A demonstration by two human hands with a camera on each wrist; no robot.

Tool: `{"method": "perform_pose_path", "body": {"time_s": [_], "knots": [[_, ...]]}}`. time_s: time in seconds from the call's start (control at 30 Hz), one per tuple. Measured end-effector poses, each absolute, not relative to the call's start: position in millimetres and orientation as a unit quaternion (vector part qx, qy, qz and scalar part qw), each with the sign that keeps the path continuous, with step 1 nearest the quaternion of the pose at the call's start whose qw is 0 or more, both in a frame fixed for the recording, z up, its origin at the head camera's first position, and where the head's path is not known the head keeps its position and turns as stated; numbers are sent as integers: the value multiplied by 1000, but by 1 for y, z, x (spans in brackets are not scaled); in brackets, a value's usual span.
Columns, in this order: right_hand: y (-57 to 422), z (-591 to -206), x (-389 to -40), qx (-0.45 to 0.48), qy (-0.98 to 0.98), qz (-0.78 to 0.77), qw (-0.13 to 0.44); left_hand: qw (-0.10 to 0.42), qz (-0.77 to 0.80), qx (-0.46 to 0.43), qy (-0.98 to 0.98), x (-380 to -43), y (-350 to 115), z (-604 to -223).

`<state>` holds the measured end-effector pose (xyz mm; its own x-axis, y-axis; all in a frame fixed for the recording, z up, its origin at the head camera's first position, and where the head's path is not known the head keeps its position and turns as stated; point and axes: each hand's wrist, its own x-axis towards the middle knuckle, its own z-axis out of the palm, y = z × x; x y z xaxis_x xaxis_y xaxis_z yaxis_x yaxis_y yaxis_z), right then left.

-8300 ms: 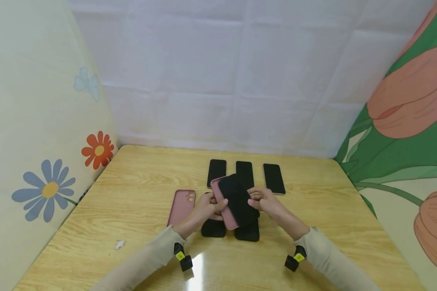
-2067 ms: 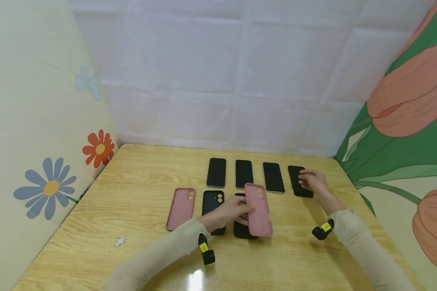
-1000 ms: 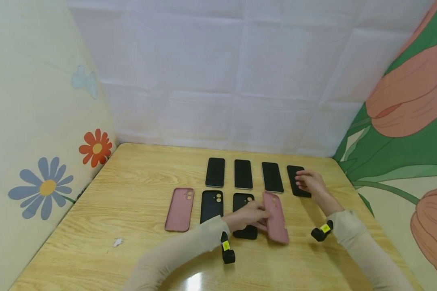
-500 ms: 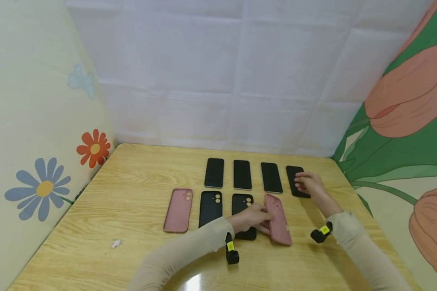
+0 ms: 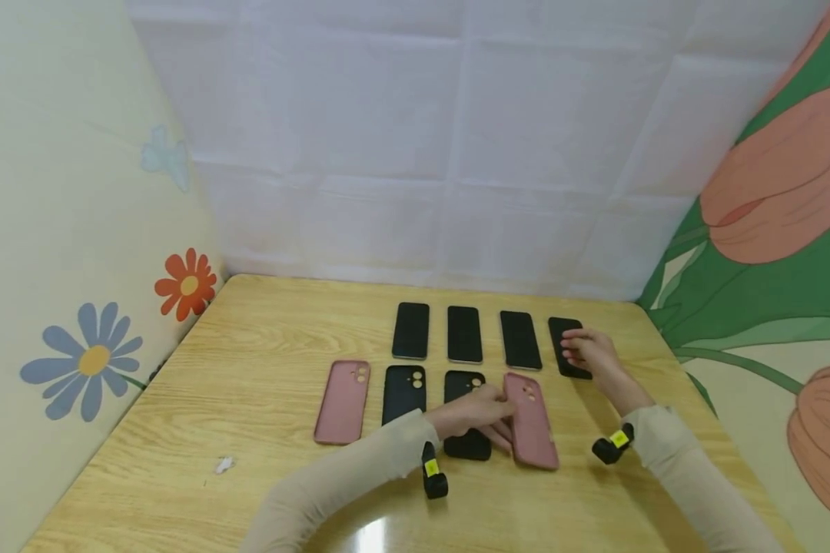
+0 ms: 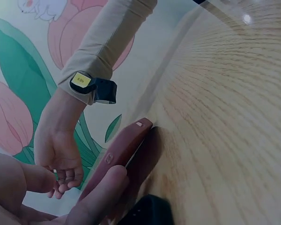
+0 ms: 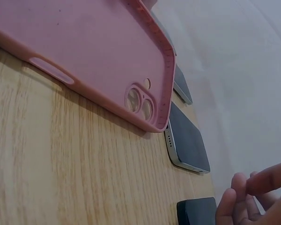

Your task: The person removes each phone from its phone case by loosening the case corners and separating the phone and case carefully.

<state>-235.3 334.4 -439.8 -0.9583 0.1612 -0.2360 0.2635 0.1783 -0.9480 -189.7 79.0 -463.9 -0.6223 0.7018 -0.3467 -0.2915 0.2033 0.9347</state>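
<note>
My left hand (image 5: 480, 411) grips a pink phone case (image 5: 534, 426) by its left edge, at the right end of the front row. In the left wrist view the case (image 6: 122, 147) is tilted close over the table, with a shadow beneath it. Its hollow inside and camera holes face up in the right wrist view. Over the rightmost black phone (image 5: 562, 326) hovers my right hand (image 5: 591, 355), fingers loosely bent and holding nothing. Left of the gripped case lie two black cases (image 5: 405, 395), one partly hidden by my left hand, and another pink case (image 5: 342, 407).
Three more phones, a left one (image 5: 411, 330), a middle one (image 5: 464, 334) and a right one (image 5: 521, 339), lie screen up in the back row. A white scrap (image 5: 224, 465) is on the wooden table (image 5: 270, 330) at left. Cloth walls enclose the sides and back.
The phone earlier held against the pink case now lies at the back row's right end. My left hand has carried the case rightward and lowered it. The right hand has barely moved lately.
</note>
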Motion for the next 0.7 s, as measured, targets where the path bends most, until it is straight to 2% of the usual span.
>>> {"method": "perform_pose_path", "body": {"time_s": [0.7], "knots": [[336,-441,-237,131,769,-625,41,382,549,206,715,-181,75,-444]]}}
